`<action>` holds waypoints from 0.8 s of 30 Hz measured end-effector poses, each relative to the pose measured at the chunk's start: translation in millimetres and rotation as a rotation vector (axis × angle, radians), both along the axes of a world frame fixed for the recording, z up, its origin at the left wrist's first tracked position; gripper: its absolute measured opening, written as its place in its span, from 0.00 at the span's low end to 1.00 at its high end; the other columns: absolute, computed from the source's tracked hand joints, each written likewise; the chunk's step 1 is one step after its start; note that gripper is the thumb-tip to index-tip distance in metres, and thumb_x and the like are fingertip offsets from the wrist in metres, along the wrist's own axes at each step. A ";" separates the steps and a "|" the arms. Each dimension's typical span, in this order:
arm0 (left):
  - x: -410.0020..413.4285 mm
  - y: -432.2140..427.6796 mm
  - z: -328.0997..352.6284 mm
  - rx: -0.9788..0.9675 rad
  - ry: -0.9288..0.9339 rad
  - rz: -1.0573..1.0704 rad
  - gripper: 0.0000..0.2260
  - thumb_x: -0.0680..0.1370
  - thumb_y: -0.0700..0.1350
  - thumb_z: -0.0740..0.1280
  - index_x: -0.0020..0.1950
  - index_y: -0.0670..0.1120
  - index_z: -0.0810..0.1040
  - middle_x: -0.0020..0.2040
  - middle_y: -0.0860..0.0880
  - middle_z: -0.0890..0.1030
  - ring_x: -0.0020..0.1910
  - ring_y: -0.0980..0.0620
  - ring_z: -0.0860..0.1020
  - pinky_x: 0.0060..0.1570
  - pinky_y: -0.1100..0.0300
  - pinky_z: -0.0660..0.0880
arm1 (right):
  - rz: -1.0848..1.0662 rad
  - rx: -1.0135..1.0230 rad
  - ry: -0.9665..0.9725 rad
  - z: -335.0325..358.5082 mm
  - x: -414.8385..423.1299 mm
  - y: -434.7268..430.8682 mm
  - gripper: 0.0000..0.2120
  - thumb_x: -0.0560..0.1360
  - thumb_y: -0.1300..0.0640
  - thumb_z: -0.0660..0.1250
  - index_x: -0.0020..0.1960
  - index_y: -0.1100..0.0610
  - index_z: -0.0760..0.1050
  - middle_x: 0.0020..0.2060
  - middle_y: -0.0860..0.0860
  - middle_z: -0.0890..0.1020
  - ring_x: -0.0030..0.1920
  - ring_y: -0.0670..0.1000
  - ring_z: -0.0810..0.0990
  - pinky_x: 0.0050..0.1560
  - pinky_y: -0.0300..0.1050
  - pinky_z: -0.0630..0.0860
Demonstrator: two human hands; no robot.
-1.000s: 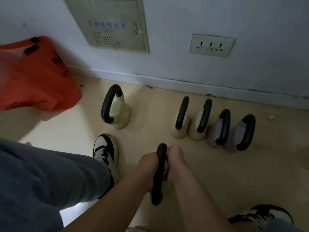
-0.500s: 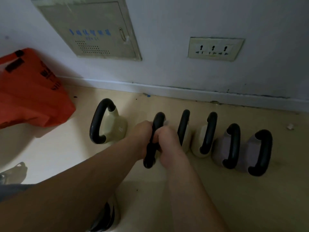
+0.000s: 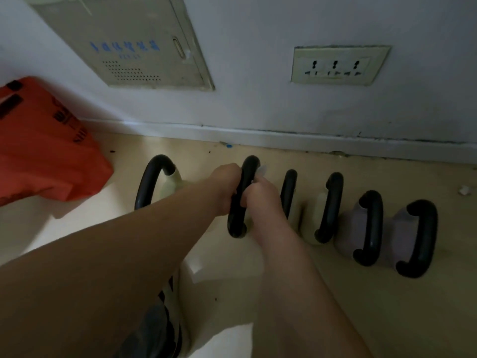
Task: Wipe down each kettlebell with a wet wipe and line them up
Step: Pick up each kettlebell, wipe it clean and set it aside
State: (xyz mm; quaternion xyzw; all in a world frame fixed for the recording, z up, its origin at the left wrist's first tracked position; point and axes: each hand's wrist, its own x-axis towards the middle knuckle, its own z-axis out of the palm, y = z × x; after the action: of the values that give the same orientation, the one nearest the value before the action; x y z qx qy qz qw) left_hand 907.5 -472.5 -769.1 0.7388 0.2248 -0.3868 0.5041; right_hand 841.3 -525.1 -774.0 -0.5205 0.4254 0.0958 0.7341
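Observation:
My left hand (image 3: 224,187) and my right hand (image 3: 263,200) both grip the black handle of one kettlebell (image 3: 241,197), whose body is hidden under my hands. A scrap of white wet wipe (image 3: 262,170) pokes out above my right fingers. This kettlebell sits in the gap of the row along the wall. To its left stands a cream kettlebell (image 3: 154,182). To its right come two cream kettlebells (image 3: 289,192) (image 3: 329,208), then two mauve ones (image 3: 366,228) (image 3: 415,239).
An orange bag (image 3: 44,148) lies on the floor at the left against the wall. A metal panel (image 3: 129,40) and a socket plate (image 3: 338,64) are on the wall. My shoe (image 3: 165,329) is below my left arm. A white scrap (image 3: 463,189) lies far right.
Both hands carried the kettlebell forward from near my feet into the gap between the left cream kettlebell and the others. My view moved closer to the wall.

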 end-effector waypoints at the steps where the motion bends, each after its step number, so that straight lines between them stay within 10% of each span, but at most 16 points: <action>1: -2.2 1.2 3.0 -0.007 0.015 0.001 0.11 0.80 0.40 0.60 0.39 0.41 0.75 0.32 0.44 0.74 0.31 0.48 0.73 0.36 0.57 0.71 | -0.042 0.024 0.043 2.3 -2.4 2.9 0.10 0.80 0.62 0.59 0.54 0.57 0.78 0.39 0.50 0.77 0.39 0.49 0.76 0.35 0.41 0.68; 7: -1.9 70.7 -0.8 0.225 -0.223 -0.039 0.18 0.82 0.51 0.59 0.64 0.39 0.75 0.60 0.37 0.79 0.57 0.36 0.79 0.54 0.49 0.78 | -0.049 -0.738 -0.115 6.0 -22.4 41.9 0.13 0.75 0.59 0.62 0.58 0.52 0.78 0.55 0.48 0.78 0.55 0.49 0.76 0.58 0.47 0.74; 12: 10.0 129.3 12.2 0.311 -0.290 0.130 0.18 0.76 0.54 0.69 0.56 0.42 0.74 0.48 0.44 0.79 0.47 0.46 0.79 0.41 0.56 0.77 | 0.300 -0.324 -0.238 25.9 -7.8 85.3 0.14 0.77 0.57 0.60 0.61 0.49 0.77 0.55 0.47 0.80 0.53 0.47 0.78 0.52 0.46 0.78; 20: 76.5 205.4 28.6 0.934 -0.805 -0.078 0.16 0.81 0.51 0.57 0.62 0.51 0.79 0.56 0.47 0.81 0.58 0.43 0.77 0.57 0.49 0.71 | 0.208 -0.149 -0.118 11.9 4.7 112.9 0.10 0.77 0.60 0.60 0.48 0.48 0.78 0.50 0.54 0.84 0.53 0.57 0.82 0.55 0.58 0.81; 24: 65.7 198.3 -11.6 0.650 -0.588 -0.135 0.14 0.83 0.49 0.56 0.59 0.47 0.79 0.47 0.46 0.80 0.47 0.44 0.80 0.48 0.53 0.75 | 0.191 -0.120 -0.070 -1.6 11.4 117.6 0.12 0.78 0.61 0.59 0.49 0.49 0.78 0.47 0.53 0.85 0.50 0.55 0.84 0.53 0.56 0.82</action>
State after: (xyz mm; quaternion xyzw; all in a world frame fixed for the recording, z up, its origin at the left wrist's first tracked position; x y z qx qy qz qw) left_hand 973.2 -274.2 -780.7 0.9505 0.1331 -0.1017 0.2618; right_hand 852.6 -407.5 -775.6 -0.6048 0.3530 0.1214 0.7034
